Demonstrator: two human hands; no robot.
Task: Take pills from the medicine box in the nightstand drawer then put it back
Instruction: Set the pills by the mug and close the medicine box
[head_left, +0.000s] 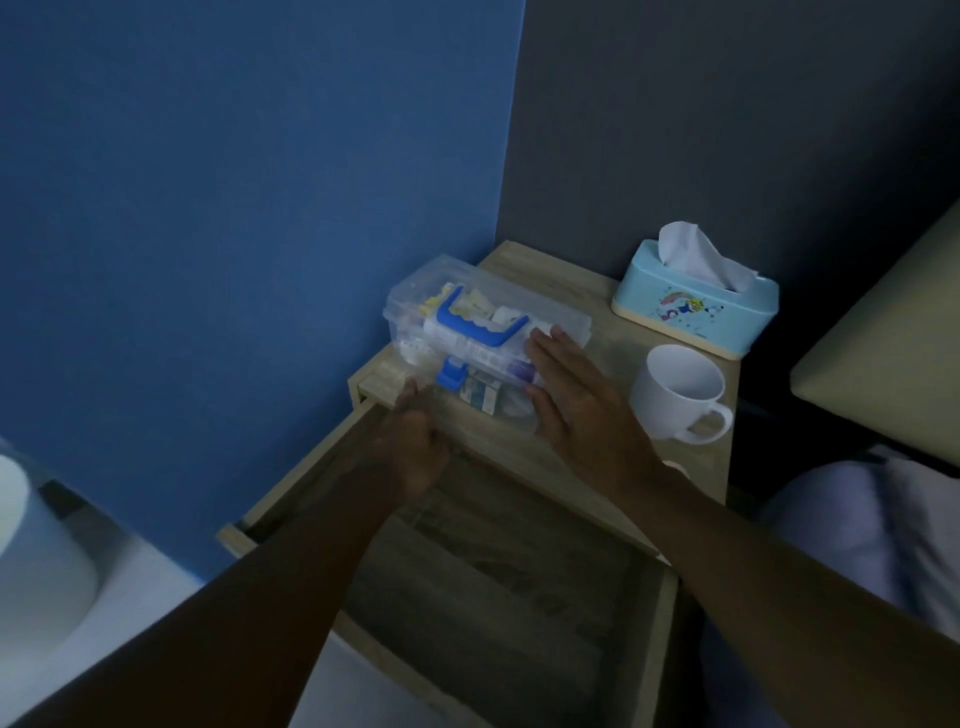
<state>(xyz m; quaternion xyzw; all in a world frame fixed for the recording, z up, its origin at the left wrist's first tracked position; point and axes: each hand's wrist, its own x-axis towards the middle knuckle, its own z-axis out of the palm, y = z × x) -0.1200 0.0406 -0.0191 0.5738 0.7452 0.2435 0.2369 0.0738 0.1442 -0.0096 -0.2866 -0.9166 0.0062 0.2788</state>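
Sitting on the nightstand (618, 358) top, above the pulled-out drawer (498, 587), is one clear medicine box (483, 338); its contents are too dim to count. The right hand (582, 410) lies flat, fingers spread, against the box's right end. The left hand (410, 447) is blurred at the box's near-left corner; its grip is unclear. One mug (675, 389) and one tissue box (696, 312) stand right of the box.
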